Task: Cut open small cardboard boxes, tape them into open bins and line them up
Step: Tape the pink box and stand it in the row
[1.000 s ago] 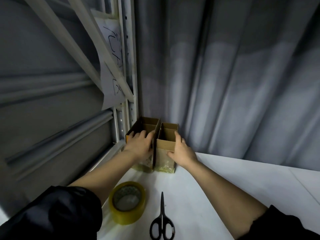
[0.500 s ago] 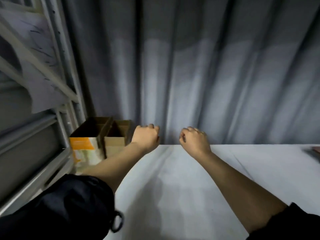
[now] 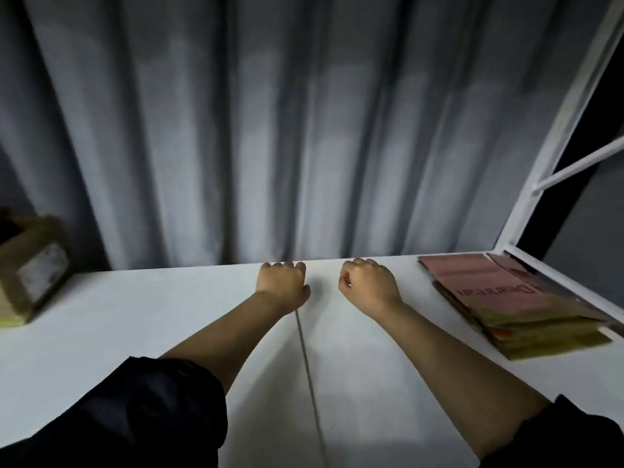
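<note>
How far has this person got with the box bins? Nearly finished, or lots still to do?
Some looks done: a finished open bin stands at the table's far left edge, blurred, so I can't count how many. Nothing is in hand: the left hand and right hand hang over the table with fingers curled, holding nothing. Left to do: a stack of flattened cardboard boxes waits by the right hand.

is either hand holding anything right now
No, the left hand and right hand are both curled into empty fists above the white table.
</note>
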